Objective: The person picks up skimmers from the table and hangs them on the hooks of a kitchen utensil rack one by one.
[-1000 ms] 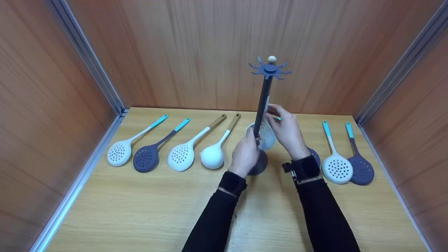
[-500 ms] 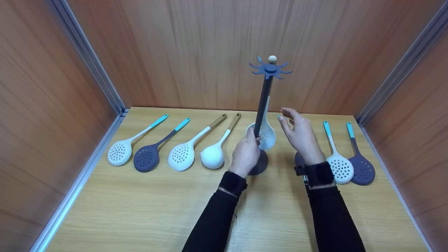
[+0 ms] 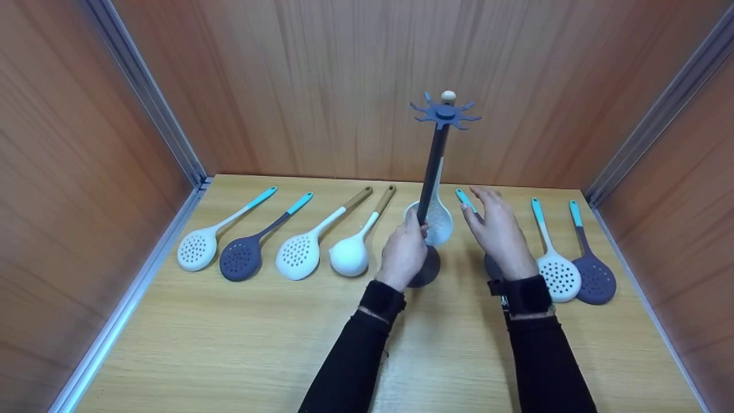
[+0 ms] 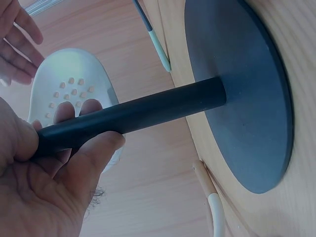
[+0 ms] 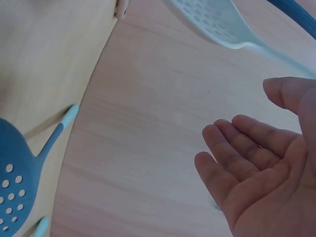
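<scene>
My left hand grips the dark pole of a utensil stand, fingers and thumb curled round it low on the shaft. The stand's round dark base is at the table. Several hooks fan out from its top, below a pale knob. A white skimmer hangs behind the pole, its perforated head facing the left wrist camera. Beside the stand, my right hand holds nothing, its fingers loosely bent and thumb apart. It overlaps a dark skimmer, whose turquoise handle tip shows past the thumb.
On the left lie a white skimmer, a dark skimmer, a wooden-handled white skimmer and a white ladle. At right are another white skimmer and dark skimmer. Wooden panels enclose the table.
My right hand has let go of the hanging white skimmer and moved right and down, over the dark skimmer. The left hand keeps its grip on the pole.
</scene>
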Action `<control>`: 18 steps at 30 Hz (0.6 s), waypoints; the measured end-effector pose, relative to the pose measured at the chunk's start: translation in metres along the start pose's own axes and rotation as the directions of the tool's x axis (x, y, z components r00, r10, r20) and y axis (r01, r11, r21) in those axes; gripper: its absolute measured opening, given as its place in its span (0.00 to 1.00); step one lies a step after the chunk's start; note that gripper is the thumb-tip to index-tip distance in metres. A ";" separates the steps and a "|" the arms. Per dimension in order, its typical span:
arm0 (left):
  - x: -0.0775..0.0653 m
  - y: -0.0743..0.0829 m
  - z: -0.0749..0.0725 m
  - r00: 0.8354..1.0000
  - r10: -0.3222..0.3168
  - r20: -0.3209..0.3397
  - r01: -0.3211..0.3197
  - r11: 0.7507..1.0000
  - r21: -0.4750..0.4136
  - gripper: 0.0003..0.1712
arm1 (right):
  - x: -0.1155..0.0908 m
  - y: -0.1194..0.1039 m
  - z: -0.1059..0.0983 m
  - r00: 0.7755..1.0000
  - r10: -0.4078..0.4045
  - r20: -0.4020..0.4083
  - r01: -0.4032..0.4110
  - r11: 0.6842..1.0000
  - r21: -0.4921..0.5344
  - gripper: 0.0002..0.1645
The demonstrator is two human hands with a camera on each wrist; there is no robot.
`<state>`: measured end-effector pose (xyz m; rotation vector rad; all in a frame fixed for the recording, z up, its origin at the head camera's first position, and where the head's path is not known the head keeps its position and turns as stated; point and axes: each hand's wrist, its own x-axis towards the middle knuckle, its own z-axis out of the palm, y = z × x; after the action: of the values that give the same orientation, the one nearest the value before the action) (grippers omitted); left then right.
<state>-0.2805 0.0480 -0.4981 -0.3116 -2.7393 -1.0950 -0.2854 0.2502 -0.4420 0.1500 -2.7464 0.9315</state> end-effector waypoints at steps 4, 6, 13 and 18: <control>0.000 0.000 0.001 1.000 0.007 -0.007 -0.007 1.000 0.013 0.16 | -0.004 0.004 0.002 1.000 -0.013 -0.019 0.012 1.000 -0.023 0.35; 0.000 0.000 0.001 1.000 0.005 -0.008 -0.005 1.000 0.017 0.16 | -0.005 0.007 0.003 1.000 -0.016 -0.026 0.015 0.999 -0.029 0.36; 0.000 0.000 0.002 1.000 -0.014 -0.002 0.014 1.000 0.023 0.16 | -0.006 0.014 0.009 1.000 0.003 -0.013 -0.004 1.000 -0.024 0.37; 0.001 0.001 0.000 1.000 -0.028 0.011 0.028 1.000 0.012 0.17 | -0.005 0.019 0.012 1.000 0.028 -0.005 -0.028 0.999 -0.038 0.38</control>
<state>-0.2809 0.0492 -0.4972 -0.2796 -2.7671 -1.0872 -0.2863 0.2579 -0.4632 0.1027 -2.7675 0.8850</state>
